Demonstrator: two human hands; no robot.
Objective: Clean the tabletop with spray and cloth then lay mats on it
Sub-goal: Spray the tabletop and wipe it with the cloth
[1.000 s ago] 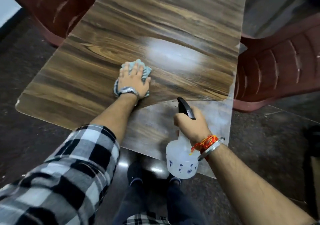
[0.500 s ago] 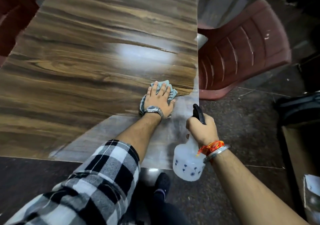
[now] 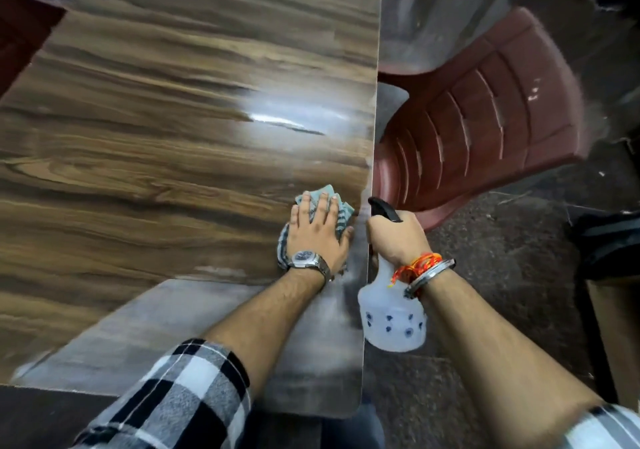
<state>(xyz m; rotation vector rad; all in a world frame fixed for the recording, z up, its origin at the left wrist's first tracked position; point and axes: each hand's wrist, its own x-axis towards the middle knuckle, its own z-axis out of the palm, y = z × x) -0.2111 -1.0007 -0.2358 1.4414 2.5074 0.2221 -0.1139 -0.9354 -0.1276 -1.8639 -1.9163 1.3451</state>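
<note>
A glossy wood-grain tabletop (image 3: pixel 156 157) fills the left and middle of the view. My left hand (image 3: pixel 317 234) lies flat on a crumpled pale blue-green cloth (image 3: pixel 341 208), pressing it to the table close to the right edge. My right hand (image 3: pixel 394 237) hangs just off that edge, wrapped around the black trigger head of a translucent white spray bottle (image 3: pixel 393 320) with small blue dots. The bottle dangles below table level. No mats are in view.
A maroon plastic chair (image 3: pixel 485 130) stands right beside the table's right edge. Another dark red chair (image 3: pixel 20 33) shows at the top left. A dark object (image 3: pixel 609 240) lies on the stone floor at far right. My legs are below the table's near edge.
My left hand has slid the cloth rightward across the table, from the left-middle to the right edge. The bottle stays in my right hand, now level with the cloth. The view swung right.
</note>
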